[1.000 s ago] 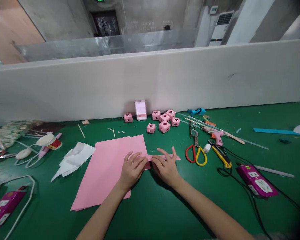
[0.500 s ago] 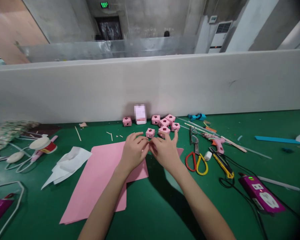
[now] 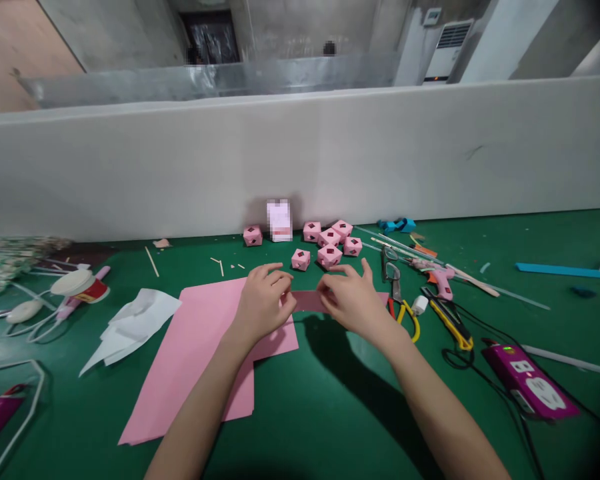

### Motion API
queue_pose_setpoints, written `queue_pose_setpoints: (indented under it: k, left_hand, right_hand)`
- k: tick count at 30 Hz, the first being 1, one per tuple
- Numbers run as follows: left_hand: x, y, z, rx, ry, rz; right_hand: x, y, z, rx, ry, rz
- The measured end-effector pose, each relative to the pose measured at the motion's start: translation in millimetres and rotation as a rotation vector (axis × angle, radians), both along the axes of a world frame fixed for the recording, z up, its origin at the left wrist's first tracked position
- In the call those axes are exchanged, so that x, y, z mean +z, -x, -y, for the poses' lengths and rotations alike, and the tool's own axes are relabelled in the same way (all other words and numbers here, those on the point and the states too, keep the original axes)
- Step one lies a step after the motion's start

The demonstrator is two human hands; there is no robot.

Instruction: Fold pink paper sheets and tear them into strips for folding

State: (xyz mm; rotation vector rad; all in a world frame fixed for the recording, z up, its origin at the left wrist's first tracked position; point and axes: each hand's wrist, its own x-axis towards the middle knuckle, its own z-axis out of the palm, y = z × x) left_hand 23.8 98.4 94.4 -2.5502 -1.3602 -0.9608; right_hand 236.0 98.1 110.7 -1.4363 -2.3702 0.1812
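Between my hands stretches a narrow pink paper strip (image 3: 307, 301). My left hand (image 3: 265, 300) pinches it between thumb and fingers above the right part of the pink paper sheets (image 3: 195, 353). My right hand (image 3: 353, 300) has its thumb and forefinger closed on the strip further right, with the other fingers raised. One end of the strip shows beyond the right hand. Just past the fingers stand several small folded pink paper blocks (image 3: 329, 257) with dark diamond-shaped holes.
Scissors (image 3: 396, 290) with red and yellow handles, a yellow utility knife (image 3: 450, 320), a pink glue gun (image 3: 443, 280) and a purple power strip (image 3: 527, 380) lie on the right. White crumpled paper (image 3: 135, 327) and a paper cup (image 3: 83, 287) are left. A pale partition (image 3: 180, 173) stands behind.
My right hand has moved right, away from the left hand, and a length of the pink strip now shows between them. The view has tilted down slightly.
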Motion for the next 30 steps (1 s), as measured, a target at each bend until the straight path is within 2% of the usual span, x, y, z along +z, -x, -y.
queue_pose_setpoints:
  k: [6,15,22,24,30]
  left_hand:
    - [-0.7,10.1,-1.2,0.044,-0.039,-0.064]
    - [-0.7,17.7,-4.7,0.085,-0.029,-0.083]
    - [1.2,41.0,-8.4,0.223,-0.074,-0.085]
    - [5.5,42.4,-4.9,0.198,-0.017,-0.063]
    - [14.8,24.7,9.7,-0.032,0.176,-0.09]
  right_hand:
    - [-4.0,-11.0,-6.0,-0.015,0.018,0.009]
    - [-4.6,-8.7,-4.9,0.006,0.0,0.012]
    - [2.7,-18.2,-4.3,-0.086,-0.023,0.045]
    - [1.8,-16.0,-2.8,-0.06,-0.02,0.039]
    - [-6.5,-2.4,0.0,-0.004,-0.008,0.032]
